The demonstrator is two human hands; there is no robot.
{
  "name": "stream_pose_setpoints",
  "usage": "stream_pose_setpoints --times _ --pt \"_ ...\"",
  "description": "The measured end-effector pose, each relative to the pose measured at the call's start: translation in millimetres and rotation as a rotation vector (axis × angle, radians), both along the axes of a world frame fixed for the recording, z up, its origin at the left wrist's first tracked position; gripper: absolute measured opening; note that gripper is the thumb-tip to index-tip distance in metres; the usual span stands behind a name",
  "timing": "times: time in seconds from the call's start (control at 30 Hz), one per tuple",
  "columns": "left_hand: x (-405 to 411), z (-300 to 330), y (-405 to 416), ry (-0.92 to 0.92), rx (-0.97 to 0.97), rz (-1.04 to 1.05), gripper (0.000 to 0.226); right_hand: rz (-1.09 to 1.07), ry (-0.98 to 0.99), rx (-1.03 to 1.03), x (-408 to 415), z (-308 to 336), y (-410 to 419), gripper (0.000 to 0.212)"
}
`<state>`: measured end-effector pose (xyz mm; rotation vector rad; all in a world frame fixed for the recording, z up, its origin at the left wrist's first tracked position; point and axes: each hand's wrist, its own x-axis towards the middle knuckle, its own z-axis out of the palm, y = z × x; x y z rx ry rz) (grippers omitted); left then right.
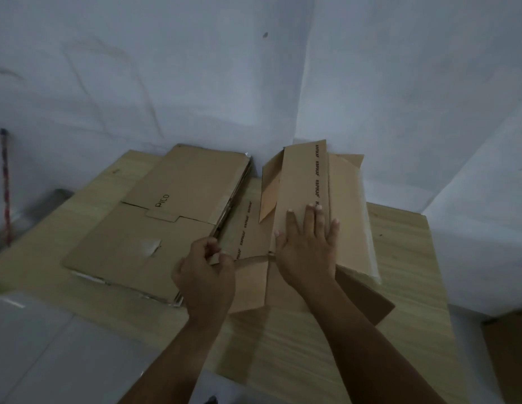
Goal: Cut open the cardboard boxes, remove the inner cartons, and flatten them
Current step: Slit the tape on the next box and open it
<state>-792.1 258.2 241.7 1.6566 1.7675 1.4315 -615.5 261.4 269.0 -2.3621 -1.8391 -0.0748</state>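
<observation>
My right hand [307, 246] lies flat, fingers spread, pressing down the carton [300, 199] near the tabletop's [405, 258] far right corner. My left hand [205, 275] pinches the carton's near-left flap edge between thumb and curled fingers. Just left of it, a stack of flattened boxes [154, 228] covers the far left side.

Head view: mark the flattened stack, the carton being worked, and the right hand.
flattened stack [166, 228], head view, top sheet left of the hands.
carton [300, 182], head view, its printed panel.
right hand [307, 246], head view, back of the hand, pressing flat on the carton.
</observation>
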Motion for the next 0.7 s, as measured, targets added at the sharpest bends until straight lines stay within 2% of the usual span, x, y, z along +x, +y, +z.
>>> stream_pose_setpoints --times 0.13,0.33,0.43,0.57,0.7 --pt "7 24 31 0.190 -0.028 -0.051 0.034 0.027 0.022 -0.057 -1 -6 -4 0.063" --pt "57 51 102 0.272 -0.087 -0.584 0.048 -0.012 -0.024 -0.009 -8 -13 -11 0.064" --pt "82 36 145 0.345 -0.209 -0.785 0.059 -0.035 -0.016 0.053 -9 -14 -13 0.062" --pt "104 18 194 0.452 -0.360 -0.742 0.086 -0.029 -0.028 0.084 -9 -15 -17 0.058" --pt "116 17 234 0.458 -0.392 -0.665 0.085 -0.039 -0.022 0.098 -7 -16 -17 0.058"
